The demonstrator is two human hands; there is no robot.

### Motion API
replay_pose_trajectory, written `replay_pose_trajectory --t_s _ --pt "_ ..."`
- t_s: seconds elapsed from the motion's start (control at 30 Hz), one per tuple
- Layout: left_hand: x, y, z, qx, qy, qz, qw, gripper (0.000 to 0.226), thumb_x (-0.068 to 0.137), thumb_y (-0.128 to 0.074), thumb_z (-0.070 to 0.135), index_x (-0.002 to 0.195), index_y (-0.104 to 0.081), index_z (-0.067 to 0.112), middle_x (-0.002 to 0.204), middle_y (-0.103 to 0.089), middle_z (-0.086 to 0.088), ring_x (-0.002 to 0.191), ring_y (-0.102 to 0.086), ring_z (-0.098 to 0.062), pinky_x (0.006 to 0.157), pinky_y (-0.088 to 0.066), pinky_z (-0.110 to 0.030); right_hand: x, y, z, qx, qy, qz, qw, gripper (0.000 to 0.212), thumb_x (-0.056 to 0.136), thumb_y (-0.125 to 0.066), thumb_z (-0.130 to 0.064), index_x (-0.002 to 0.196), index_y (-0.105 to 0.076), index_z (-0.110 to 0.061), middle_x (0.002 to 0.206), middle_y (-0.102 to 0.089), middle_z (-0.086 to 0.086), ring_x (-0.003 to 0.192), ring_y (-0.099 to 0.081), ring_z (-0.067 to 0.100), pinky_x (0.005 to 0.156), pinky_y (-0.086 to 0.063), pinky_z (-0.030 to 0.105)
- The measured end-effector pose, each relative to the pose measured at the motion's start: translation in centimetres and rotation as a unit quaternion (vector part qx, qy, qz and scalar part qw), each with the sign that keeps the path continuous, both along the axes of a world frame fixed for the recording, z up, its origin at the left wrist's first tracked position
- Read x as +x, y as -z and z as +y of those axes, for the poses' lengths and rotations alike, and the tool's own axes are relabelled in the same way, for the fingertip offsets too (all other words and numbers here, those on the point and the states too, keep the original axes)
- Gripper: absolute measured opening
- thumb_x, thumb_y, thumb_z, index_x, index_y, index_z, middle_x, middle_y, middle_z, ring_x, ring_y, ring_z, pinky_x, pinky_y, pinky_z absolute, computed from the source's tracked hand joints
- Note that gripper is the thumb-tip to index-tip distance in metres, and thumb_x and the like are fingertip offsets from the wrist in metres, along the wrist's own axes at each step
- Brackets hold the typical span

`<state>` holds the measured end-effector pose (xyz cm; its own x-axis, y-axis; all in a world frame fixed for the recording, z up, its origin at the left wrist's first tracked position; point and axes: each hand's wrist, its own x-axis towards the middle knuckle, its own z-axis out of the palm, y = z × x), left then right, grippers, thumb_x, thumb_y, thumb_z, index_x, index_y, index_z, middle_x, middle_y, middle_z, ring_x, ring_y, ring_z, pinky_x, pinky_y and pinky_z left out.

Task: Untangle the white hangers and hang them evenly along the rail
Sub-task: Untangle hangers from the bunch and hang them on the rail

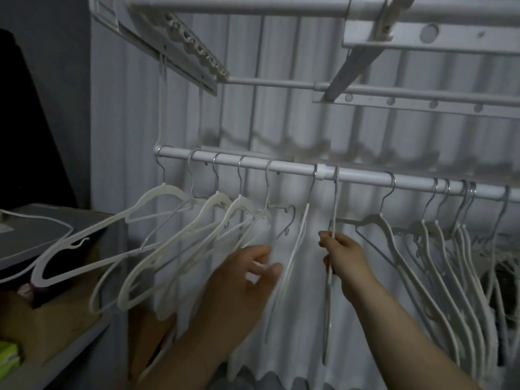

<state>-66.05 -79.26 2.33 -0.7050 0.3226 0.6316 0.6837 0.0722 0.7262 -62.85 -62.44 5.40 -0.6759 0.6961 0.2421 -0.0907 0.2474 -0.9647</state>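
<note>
A white rail (281, 166) runs across the middle of the head view. Several white hangers (157, 237) hang spread along its left half, swung out to the left. Another bunch of white hangers (439, 249) crowds the right half. Between them two hangers hang edge-on. My right hand (344, 258) pinches the shoulder of the right one (334, 209), whose hook is on the rail. My left hand (244, 280) is below the left group with loosely spread fingers, beside the other edge-on hanger (295, 249); it grips nothing that I can see.
A white corrugated wall stands behind the rail. White rack bars and a bracket (365, 52) hang overhead. At the left a grey shelf top (56, 220) carries a cable, with cardboard boxes (56, 319) under it. White cloth hangs below the hangers.
</note>
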Motion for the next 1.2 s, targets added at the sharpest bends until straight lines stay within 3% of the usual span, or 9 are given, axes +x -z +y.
replay_pose_trajectory --t_s 0.13,0.2,0.37,0.47,0.53,0.7,0.87,1.03,1.2 --pt "0.1 2.1 3.6 -0.123 0.037 -0.098 0.987 0.068 0.075 -0.064 0.039 0.133 -0.029 0.034 0.117 -0.042 0.019 0.096 -0.051 -0.001 0.076 -0.038 -0.009 0.5 0.0 1.0 0.012 -0.007 -0.012 1.000 0.019 0.094 -0.045 -0.019 0.104 -0.058 -0.008 0.075 -0.055 -0.003 0.052 -0.039 0.013 0.040 -0.035 0.016" --pt "-0.3 3.0 4.4 -0.168 0.016 -0.096 0.981 0.071 0.080 -0.060 0.035 0.139 -0.022 0.028 0.125 -0.044 0.012 0.109 -0.052 -0.010 0.086 -0.035 -0.016 0.7 0.1 1.4 0.015 -0.017 -0.014 1.000 0.014 0.094 -0.046 -0.020 0.097 -0.056 -0.011 0.075 -0.054 -0.004 0.052 -0.040 0.014 0.035 -0.034 0.011" --pt "-1.0 4.2 5.1 -0.207 -0.081 -0.006 0.975 0.042 0.091 -0.043 0.031 0.132 -0.038 0.026 0.127 -0.056 0.006 0.114 -0.053 -0.013 0.091 -0.038 -0.021 0.5 0.4 2.3 0.017 -0.026 -0.019 0.999 0.013 0.093 -0.047 -0.019 0.089 -0.058 -0.014 0.075 -0.056 -0.003 0.051 -0.041 0.015 0.031 -0.031 0.008" --pt "-1.3 4.2 5.1 -0.180 -0.060 -0.026 0.981 0.026 0.094 -0.036 0.030 0.113 -0.053 0.025 0.099 -0.068 0.003 0.081 -0.062 -0.018 0.080 -0.047 -0.026 0.2 0.5 2.5 0.015 -0.027 -0.018 0.999 0.013 0.093 -0.048 -0.019 0.085 -0.058 -0.016 0.073 -0.056 -0.003 0.050 -0.041 0.014 0.032 -0.031 0.008" --pt "-1.5 4.1 4.6 -0.155 -0.044 -0.043 0.986 0.023 0.094 -0.034 0.029 0.105 -0.054 0.028 0.086 -0.068 0.007 0.059 -0.054 -0.013 0.073 -0.049 -0.025 0.0 0.6 2.6 0.011 -0.031 -0.016 0.999 0.013 0.092 -0.048 -0.018 0.084 -0.058 -0.014 0.072 -0.056 -0.001 0.050 -0.040 0.014 0.032 -0.032 0.008" --pt "-2.4 4.2 3.5 -0.107 -0.071 -0.074 0.989 0.030 0.093 -0.037 0.026 0.066 -0.046 0.035 0.045 -0.052 0.013 0.040 -0.048 0.003 0.049 -0.040 -0.011 -0.1 0.6 2.5 0.015 -0.036 -0.010 0.999 0.014 0.093 -0.047 -0.016 0.090 -0.058 -0.009 0.060 -0.051 0.002 0.043 -0.039 0.012 0.030 -0.028 0.011" --pt "-2.7 4.4 3.1 -0.065 -0.084 -0.099 0.989 0.022 0.093 -0.041 0.021 0.082 -0.060 0.023 0.044 -0.045 0.013 0.042 -0.045 -0.001 0.043 -0.036 -0.011 -0.3 0.6 2.0 0.006 -0.042 -0.007 0.999 0.018 0.094 -0.044 -0.013 0.099 -0.060 -0.006 0.049 -0.044 0.004 0.024 -0.035 0.001 0.029 -0.024 0.011" --pt "-2.8 4.1 1.9 -0.099 -0.100 -0.064 0.988 0.020 0.094 -0.036 0.026 0.080 -0.048 0.031 0.045 -0.041 0.013 0.043 -0.042 0.000 0.045 -0.032 -0.008 -0.6 0.7 1.6 -0.002 -0.036 0.003 0.999 0.023 0.093 -0.042 -0.007 0.105 -0.054 0.007 0.051 -0.039 0.005 0.024 -0.034 0.001 0.029 -0.021 0.009" --pt "-2.6 3.9 1.5 -0.123 -0.098 -0.057 0.986 0.023 0.095 -0.032 0.027 0.096 -0.054 0.027 0.060 -0.050 0.014 0.049 -0.043 -0.001 0.059 -0.040 -0.023 -1.1 0.9 1.4 0.004 -0.009 0.036 0.999 0.009 0.091 -0.043 -0.007 0.092 -0.050 -0.013 0.053 -0.038 0.005 0.024 -0.032 0.001 0.029 -0.023 0.010"
